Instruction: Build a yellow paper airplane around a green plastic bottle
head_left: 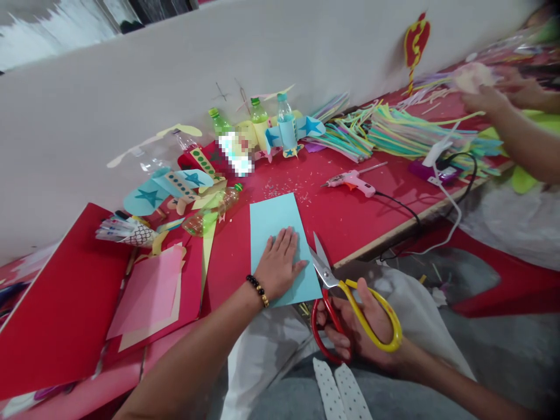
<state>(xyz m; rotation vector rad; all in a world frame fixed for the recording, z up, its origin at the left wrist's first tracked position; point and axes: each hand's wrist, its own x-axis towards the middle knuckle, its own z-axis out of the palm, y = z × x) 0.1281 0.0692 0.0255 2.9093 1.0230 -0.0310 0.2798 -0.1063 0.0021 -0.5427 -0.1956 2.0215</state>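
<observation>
My left hand (282, 265) lies flat with its fingers stretched out on a sheet of light blue paper (273, 216), at the front edge of the red table. A beaded bracelet (257, 290) circles that wrist. In my right hand (359, 324) is a pair of scissors (326, 274) with one red and one yellow handle; thumb and fingers go through the loops. The blades stand apart beside the paper's right edge, and whether they touch it I cannot tell.
A pink glue gun (350, 182) lies right of the paper, its cord running over the table edge. Bottle planes (286, 131) and bundled coloured strips (394, 131) line the wall. Pink paper sheets (146, 291) lie left. Another person's hands (494, 99) hold something pale at the far right.
</observation>
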